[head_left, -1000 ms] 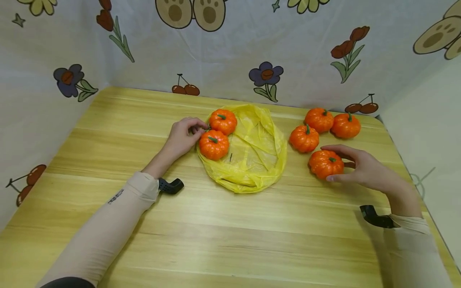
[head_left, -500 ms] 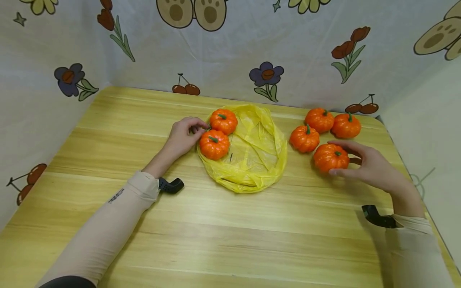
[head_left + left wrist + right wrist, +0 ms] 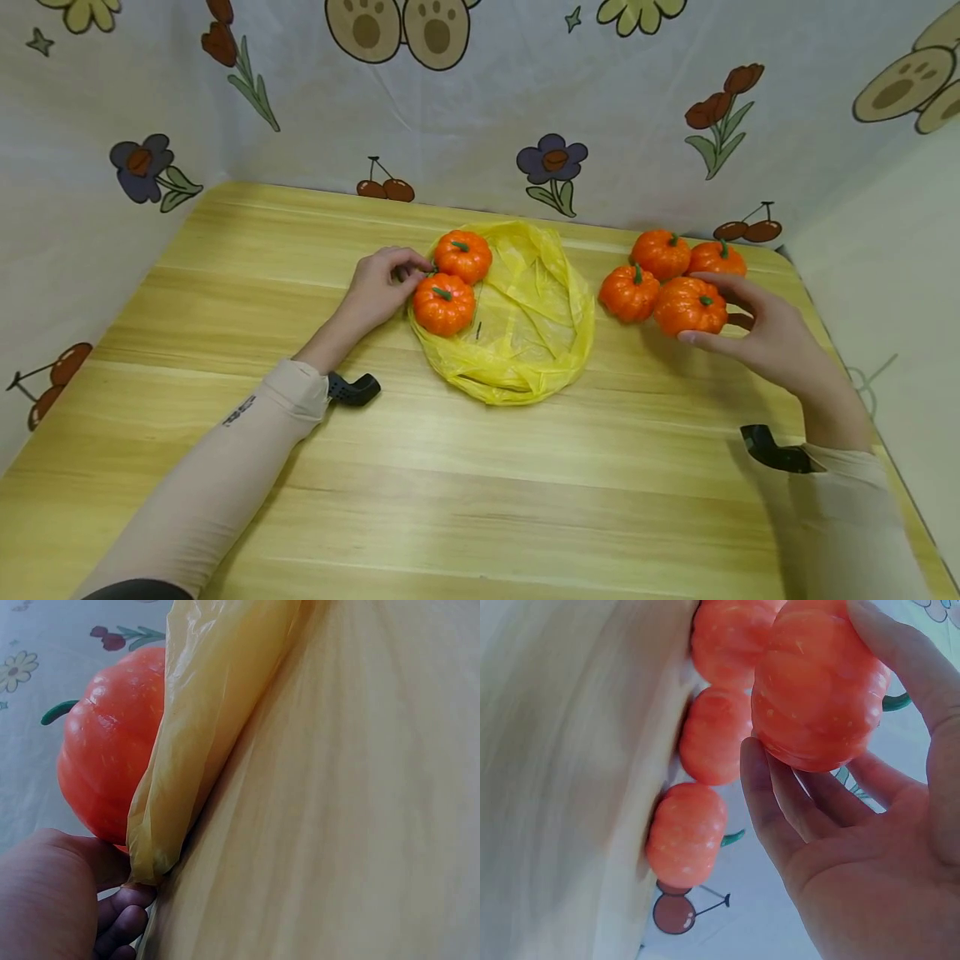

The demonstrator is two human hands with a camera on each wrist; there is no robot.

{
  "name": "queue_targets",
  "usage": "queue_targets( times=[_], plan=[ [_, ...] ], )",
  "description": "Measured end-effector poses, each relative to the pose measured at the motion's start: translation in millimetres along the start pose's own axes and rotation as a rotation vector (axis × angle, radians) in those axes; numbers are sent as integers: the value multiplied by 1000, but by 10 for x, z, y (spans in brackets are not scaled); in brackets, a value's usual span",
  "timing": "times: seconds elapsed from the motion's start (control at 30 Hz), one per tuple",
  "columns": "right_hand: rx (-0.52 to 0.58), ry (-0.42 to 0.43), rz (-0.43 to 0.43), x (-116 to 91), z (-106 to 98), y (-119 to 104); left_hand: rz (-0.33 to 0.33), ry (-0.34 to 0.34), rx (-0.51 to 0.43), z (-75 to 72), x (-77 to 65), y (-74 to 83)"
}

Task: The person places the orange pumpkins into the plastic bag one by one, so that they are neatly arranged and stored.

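Note:
My right hand (image 3: 765, 333) holds a small orange toy pumpkin (image 3: 817, 682) between thumb and fingers, raised over the table with its green stem up. Three more pumpkins stand close behind it at the back right, one of them a pumpkin (image 3: 630, 293) left of the held one. At the middle, a yellow plastic bag (image 3: 532, 333) lies spread with its mouth open. Two pumpkins sit at its left side, the nearer pumpkin (image 3: 444, 305) touching the farther pumpkin (image 3: 462, 257). My left hand (image 3: 382, 283) pinches the bag's left rim (image 3: 154, 862) between thumb and fingers, right beside them.
The wooden table (image 3: 450, 483) meets a cloth backdrop (image 3: 465, 125) printed with flowers and cherries along its back edge. A pale wall (image 3: 892, 275) borders its right side. A black curved wrist mount (image 3: 772, 450) juts from the right sleeve, and a similar mount (image 3: 354, 389) from the left.
My right hand has lifted its pumpkin and carried it back, close to the other pumpkins at the right. My left hand stays at the bag's rim.

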State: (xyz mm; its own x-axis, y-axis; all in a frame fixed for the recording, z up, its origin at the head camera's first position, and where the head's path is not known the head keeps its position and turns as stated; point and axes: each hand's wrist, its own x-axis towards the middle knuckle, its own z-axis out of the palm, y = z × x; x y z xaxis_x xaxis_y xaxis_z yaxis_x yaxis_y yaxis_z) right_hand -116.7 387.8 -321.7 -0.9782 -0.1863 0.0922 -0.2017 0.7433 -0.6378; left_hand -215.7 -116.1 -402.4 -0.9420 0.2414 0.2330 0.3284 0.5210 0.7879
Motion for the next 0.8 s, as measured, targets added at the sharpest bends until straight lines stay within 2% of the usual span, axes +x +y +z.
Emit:
queue_targets(
  times=[0.33, 0.57, 0.8],
  plan=[
    [-23, 3, 12, 227, 110, -270, 11, 3, -4, 6, -2, -9],
    [-23, 17, -46, 447, 276, -486, 13, -1, -8, 10, 0, -25],
    [-65, 26, -56, 637, 377, -716, 22, 7, 14, 0, 5, -36]
  ],
)
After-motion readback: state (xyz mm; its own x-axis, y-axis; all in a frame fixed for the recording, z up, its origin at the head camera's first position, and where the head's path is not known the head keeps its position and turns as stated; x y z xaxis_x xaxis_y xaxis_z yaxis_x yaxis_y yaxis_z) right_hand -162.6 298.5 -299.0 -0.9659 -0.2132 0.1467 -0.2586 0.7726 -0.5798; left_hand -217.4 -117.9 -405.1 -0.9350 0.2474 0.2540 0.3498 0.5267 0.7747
